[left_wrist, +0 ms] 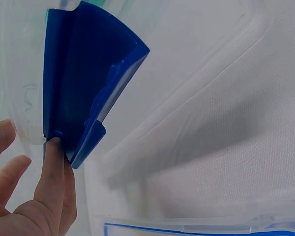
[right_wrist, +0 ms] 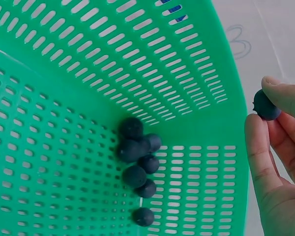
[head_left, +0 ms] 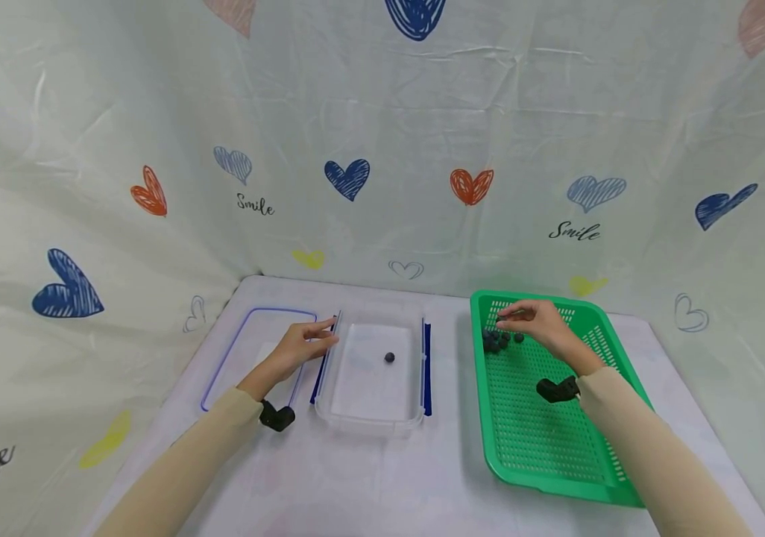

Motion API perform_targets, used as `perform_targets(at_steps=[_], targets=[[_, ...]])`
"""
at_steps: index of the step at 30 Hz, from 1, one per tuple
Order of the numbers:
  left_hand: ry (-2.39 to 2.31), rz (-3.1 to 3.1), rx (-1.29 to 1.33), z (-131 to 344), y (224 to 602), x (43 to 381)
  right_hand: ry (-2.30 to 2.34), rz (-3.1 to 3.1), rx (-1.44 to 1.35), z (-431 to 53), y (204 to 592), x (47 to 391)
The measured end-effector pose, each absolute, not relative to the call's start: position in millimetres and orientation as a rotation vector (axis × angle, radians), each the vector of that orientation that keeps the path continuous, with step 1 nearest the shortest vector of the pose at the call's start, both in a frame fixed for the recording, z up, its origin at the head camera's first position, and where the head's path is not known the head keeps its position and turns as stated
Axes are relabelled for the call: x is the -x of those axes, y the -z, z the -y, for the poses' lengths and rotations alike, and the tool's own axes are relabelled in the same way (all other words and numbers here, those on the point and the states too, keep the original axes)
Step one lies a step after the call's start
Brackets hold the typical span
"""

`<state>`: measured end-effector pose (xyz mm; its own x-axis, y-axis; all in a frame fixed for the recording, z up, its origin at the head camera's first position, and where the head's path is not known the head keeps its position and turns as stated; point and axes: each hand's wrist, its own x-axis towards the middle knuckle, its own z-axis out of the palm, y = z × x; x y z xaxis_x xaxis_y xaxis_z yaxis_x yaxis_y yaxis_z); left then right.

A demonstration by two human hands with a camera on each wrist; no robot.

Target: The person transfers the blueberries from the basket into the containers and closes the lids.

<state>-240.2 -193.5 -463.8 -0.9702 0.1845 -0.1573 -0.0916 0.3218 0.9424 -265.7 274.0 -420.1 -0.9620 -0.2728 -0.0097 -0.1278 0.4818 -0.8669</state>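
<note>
Pinching one blueberry (right_wrist: 266, 104) between the thumb and fingertips of the right hand (head_left: 540, 326), probably using just the tips to spare a soft skin. Holding that berry by the far left corner of the green basket (head_left: 537, 447), clear of the slotted floor. Seeing the other berries (right_wrist: 134, 176) bunched low in that corner, perhaps resting there after rolling along a smooth base. Reaching with the left hand (head_left: 297, 347) to the left side of the clear container (head_left: 369, 391), touching the outspread blue flap (left_wrist: 78, 73) with mostly straight fingers set apart, not clamping; likely steadying a light box that could slide. Showing a lone berry (head_left: 390, 357) on the container's floor, well apart from the walls. Having the right-hand flap (head_left: 427, 369) spread outward too, presumably to free the opening. Having the blue-edged lid (head_left: 244, 358) lying flat on the white cloth (head_left: 436, 485), left of the container and partly behind the forearm, probably out of the way. Having basket and container standing apart, side by side, likely giving each hand an easy reach.
</note>
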Motion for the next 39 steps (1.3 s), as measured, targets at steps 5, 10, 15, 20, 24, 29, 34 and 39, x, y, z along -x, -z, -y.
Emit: perform_targets(at_steps=[5,10,15,20,24,29,34,39], targets=[[-1.699,-2.353,-0.081,193,464,241,1.455,-2.563,0.346,-270,415,268],[-1.705,-2.347,-0.081,194,464,241,1.453,-2.543,0.337,-263,411,271],[-1.705,-2.346,-0.086,194,462,240,1.481,-2.524,0.362,-253,407,276],[-1.703,-2.344,-0.093,194,463,240,1.507,-2.495,0.386,-241,400,277],[-1.701,-2.342,-0.089,194,462,240,1.515,-2.481,0.374,-233,398,279],[-1.715,-2.332,-0.086,194,462,241,1.512,-2.496,0.387,-221,395,284],[-1.701,-2.340,-0.069,194,461,241,1.507,-2.523,0.442,-206,393,288],[-1.695,-2.342,-0.054,193,462,241,1.508,-2.502,0.490,-191,394,292]])
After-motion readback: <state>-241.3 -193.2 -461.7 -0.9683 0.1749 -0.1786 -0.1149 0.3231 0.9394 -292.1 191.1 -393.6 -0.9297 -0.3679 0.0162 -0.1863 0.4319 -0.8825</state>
